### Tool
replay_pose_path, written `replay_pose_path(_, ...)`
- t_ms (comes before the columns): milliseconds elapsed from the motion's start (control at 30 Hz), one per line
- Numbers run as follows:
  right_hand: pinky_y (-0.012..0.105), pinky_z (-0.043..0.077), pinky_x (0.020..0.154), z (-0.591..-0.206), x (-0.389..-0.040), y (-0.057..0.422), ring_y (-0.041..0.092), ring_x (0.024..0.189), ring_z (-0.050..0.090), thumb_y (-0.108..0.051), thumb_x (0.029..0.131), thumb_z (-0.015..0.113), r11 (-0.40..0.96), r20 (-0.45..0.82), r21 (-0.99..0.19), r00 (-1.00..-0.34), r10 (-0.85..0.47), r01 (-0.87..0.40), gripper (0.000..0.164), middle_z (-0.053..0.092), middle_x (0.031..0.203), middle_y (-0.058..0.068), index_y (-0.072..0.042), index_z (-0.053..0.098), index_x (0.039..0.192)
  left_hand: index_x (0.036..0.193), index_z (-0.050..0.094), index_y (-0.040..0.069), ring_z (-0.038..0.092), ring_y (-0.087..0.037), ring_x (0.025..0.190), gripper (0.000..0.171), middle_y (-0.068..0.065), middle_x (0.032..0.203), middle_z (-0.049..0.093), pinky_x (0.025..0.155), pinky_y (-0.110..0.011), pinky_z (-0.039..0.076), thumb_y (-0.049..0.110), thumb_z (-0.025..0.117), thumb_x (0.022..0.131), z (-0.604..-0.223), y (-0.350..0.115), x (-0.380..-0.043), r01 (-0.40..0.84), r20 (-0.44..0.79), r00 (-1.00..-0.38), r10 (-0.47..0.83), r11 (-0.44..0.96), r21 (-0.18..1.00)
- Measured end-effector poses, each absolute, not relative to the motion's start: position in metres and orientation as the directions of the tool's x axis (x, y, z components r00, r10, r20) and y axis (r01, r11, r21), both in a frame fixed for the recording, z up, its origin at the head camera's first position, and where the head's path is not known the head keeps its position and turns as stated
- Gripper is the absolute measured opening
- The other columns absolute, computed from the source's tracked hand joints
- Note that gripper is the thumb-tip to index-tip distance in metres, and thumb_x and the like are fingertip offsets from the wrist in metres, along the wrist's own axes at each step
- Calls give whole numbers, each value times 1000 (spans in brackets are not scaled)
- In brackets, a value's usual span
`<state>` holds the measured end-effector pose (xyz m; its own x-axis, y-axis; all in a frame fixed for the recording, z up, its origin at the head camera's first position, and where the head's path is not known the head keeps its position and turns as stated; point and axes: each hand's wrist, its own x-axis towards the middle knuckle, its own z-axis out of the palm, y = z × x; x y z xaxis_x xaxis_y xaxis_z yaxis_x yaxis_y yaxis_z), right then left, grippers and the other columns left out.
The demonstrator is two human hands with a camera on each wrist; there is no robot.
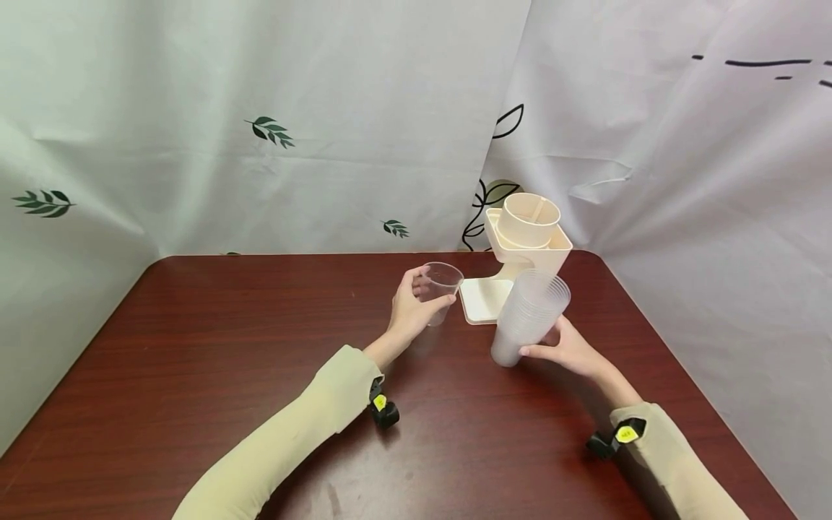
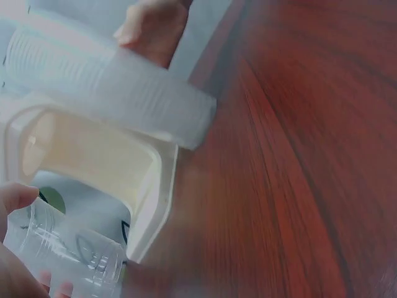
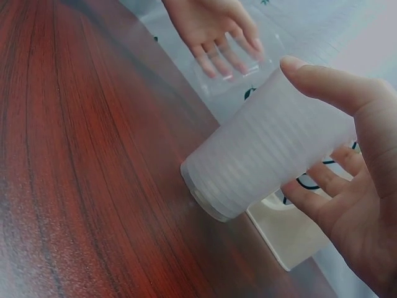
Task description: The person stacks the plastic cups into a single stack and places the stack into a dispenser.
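Observation:
My left hand grips a single clear plastic cup, thumb on the near side and fingers behind it. The cup is upright, just left of the dispenser's flat base. My right hand holds a tall stack of nested clear plastic cups between thumb and fingers. In the right wrist view the thumb lies along the stack, with the fingers on its other side. The stack's bottom is close to the tabletop; whether it touches I cannot tell. Behind the stack stands a cream cup dispenser, partly hidden by it.
The dispenser has a round open tube on top and a flat base plate. All this is on a dark red wooden table. A pale curtain with leaf prints hangs behind the table's far edge and along its right side.

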<state>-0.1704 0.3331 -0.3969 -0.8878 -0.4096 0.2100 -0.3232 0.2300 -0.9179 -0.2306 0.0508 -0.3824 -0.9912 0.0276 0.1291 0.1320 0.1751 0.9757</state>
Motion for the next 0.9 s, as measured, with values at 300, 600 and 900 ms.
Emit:
replay_pose_path(300, 19, 54, 83, -397, -170, 332, 2, 103, 62, 12, 79, 67, 215, 220, -919, -884, -413, -329, 64, 59, 118, -13, -18, 43, 130, 132, 51, 16, 56, -26, 110, 66, -9, 119, 58, 95, -43, 48, 20, 81, 75, -373, 54, -216, 136, 131, -990, 60, 91, 986)
replay_pose_path(600, 19, 53, 84, -396, -170, 332, 2, 104, 61, 12, 79, 67, 207, 222, -921, -881, -418, -330, 64, 59, 119, -13, -18, 43, 131, 132, 51, 15, 58, -26, 106, 64, -9, 115, 60, 94, -40, 49, 18, 80, 75, -359, 62, -203, 165, 161, -984, 80, 39, 986)
replay_pose_path(900, 19, 53, 85, -396, -171, 332, 2, 105, 61, 12, 80, 67, 212, 218, -921, -882, -417, -328, 64, 58, 120, -12, -18, 42, 132, 131, 48, 13, 58, -25, 108, 65, -13, 117, 60, 95, -38, 49, 15, 81, 75, -346, 69, -195, 190, 192, -978, 84, -27, 981)
